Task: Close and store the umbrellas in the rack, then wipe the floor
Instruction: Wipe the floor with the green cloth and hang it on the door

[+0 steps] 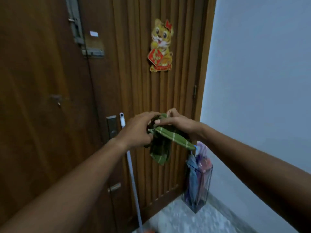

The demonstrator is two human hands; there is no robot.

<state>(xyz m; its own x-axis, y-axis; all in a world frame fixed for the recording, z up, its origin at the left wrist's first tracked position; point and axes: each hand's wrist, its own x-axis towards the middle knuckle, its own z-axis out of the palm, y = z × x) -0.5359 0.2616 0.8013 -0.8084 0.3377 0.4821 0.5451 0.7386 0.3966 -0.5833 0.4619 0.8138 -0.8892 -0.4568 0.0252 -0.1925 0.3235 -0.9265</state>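
Floor (176, 217): clear rack (196, 204) holds closed umbrellas (200, 172).

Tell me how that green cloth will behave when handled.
Probably floppy: the green cloth droops in folds below the left hand and right hand. Likely light: fingers alone hold it. Already crumpled, so pushing should bunch it.

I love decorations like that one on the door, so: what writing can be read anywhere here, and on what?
tiger sticker: gold marks on its red diamond, too blurred to read.
white label on the door: too small to read.
green cloth: pale stripes only, no text.
No legible text anywhere.
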